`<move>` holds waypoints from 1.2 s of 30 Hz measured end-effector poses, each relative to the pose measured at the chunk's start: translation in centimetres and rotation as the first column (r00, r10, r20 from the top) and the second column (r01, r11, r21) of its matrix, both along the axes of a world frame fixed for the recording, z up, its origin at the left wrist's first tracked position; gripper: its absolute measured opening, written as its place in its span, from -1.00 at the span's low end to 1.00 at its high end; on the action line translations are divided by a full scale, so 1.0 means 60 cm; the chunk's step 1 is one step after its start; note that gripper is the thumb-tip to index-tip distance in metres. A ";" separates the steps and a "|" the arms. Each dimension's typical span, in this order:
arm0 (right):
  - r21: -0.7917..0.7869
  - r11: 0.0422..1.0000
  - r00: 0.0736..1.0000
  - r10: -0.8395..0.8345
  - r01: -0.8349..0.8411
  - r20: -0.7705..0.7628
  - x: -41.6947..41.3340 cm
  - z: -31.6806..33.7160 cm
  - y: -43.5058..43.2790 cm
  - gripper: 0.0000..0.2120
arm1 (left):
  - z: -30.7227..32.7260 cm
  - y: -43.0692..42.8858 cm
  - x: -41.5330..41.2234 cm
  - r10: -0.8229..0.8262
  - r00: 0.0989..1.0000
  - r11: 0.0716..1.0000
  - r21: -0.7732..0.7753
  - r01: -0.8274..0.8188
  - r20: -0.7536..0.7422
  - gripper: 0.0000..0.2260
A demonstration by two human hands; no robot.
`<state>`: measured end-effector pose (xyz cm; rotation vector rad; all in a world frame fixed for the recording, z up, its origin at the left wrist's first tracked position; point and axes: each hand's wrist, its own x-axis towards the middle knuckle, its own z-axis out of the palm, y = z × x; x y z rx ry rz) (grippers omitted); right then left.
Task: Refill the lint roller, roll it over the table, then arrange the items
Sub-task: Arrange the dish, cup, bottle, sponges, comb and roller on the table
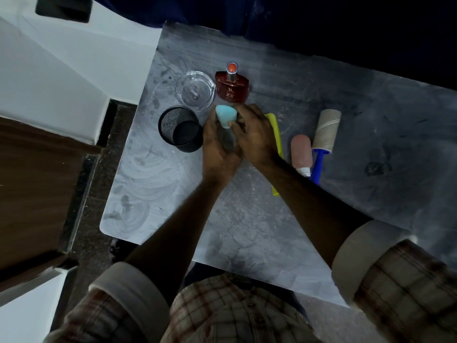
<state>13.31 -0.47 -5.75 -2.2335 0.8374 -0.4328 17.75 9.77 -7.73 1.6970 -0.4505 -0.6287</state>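
Both of my hands meet over the middle of the grey table (247, 231). A light blue teardrop-shaped sponge (223, 116) sticks up between them. My right hand (254, 134) pinches its lower part with thumb and fingers, while my left hand (217, 149) cups it from below. Something dark lies in the left palm, too hidden to name. The lint roller (325, 134) lies to the right of my hands, apart from them, its brown cardboard-coloured roll pointing away and its blue handle towards me.
A pink tube (301, 151) lies beside the roller. A yellow comb (277, 134) lies partly under my right wrist. A black mesh cup (180, 128), a clear glass ashtray (195, 91) and a red perfume bottle (232, 86) stand at the far left, near the table's left edge.
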 end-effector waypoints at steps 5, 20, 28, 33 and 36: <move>0.031 0.999 1.000 0.008 -0.007 -0.024 0.000 0.008 0.000 -0.64 | 0.000 0.002 -0.001 0.012 0.997 0.999 0.047 -0.016 0.070 -0.23; -0.189 0.918 0.893 -0.386 0.348 -0.231 -0.263 0.071 -0.048 -0.89 | 0.034 0.050 -0.166 -0.076 0.994 0.986 0.143 0.086 -0.073 -0.63; -0.207 0.949 0.808 -0.312 0.239 -0.500 -0.278 0.046 -0.044 -0.78 | 0.043 -0.049 -0.165 -0.263 0.965 0.908 0.335 0.252 -0.011 -0.75; -0.215 0.948 0.763 -0.316 0.234 -0.564 -0.279 0.047 -0.047 -0.73 | 0.025 -0.087 -0.173 -0.188 0.977 0.902 0.376 0.212 -0.100 -0.71; -0.175 0.953 0.767 -0.301 0.245 -0.567 -0.282 0.049 -0.050 -0.72 | 0.016 -0.104 -0.185 -0.137 0.984 0.918 0.358 0.171 -0.118 -0.80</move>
